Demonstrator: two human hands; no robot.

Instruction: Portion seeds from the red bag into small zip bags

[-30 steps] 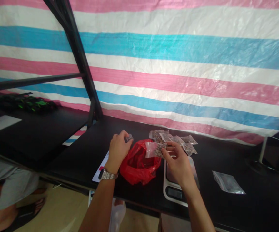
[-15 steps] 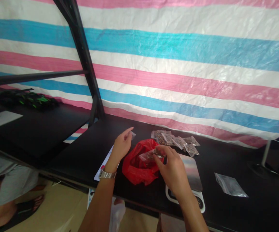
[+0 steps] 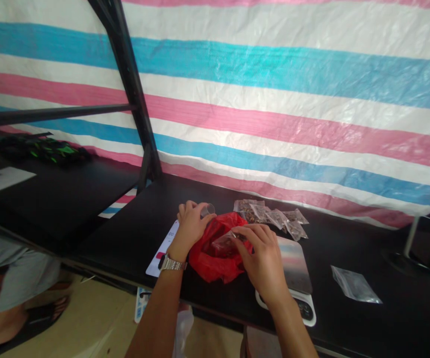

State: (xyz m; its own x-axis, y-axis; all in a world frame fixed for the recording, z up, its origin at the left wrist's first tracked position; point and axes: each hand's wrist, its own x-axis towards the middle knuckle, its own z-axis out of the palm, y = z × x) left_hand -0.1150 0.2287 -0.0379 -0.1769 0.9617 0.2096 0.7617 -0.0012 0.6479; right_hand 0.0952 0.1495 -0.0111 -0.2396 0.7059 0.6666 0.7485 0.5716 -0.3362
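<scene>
Since the earlier frame, the left hand point(image 3: 192, 224) has turned toward the crumpled red plastic bag point(image 3: 215, 271), its fingers curled round a clear, rounded, cup-like plastic piece point(image 3: 208, 209). Nearer to the small transparent plastic pouch point(image 3: 222, 243) is the right hand point(image 3: 262, 254), which pinches it by one end between thumb and fingers. From those fingertips the pouch's long axis runs leftward and slightly toward the wearer, across the red bag's open mouth; its contents are too blurred to tell.
</scene>
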